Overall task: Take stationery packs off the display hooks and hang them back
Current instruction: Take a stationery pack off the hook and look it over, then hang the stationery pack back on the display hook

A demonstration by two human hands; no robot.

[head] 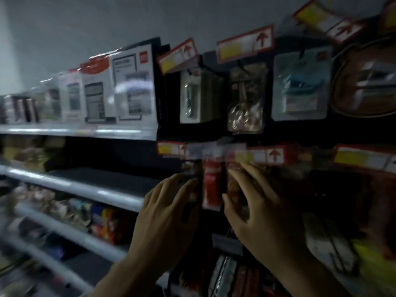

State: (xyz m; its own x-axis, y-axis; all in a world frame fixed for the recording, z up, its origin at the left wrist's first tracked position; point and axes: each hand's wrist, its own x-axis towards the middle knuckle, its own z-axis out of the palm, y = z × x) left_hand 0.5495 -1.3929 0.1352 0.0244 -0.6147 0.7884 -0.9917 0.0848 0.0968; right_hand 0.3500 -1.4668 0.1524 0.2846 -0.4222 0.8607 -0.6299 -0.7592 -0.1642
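A narrow red pack (211,183) hangs from a hook on the dark display panel, under a blurred price tag (216,152). My left hand (169,213) is raised at its left side, fingertips against a dark pack (188,170) beside it. My right hand (259,209) reaches in from the right, fingers spread and lightly bent over a brownish pack (233,185) next to the red one. Motion blur hides whether either hand actually holds a pack.
Above hang more packs: a white one (191,97), a clear bag (246,99), a blue blister pack (300,86) and a brown round item (368,82). Boxed goods (120,91) stand on white shelves (85,131) at left. Further packs hang below and at right.
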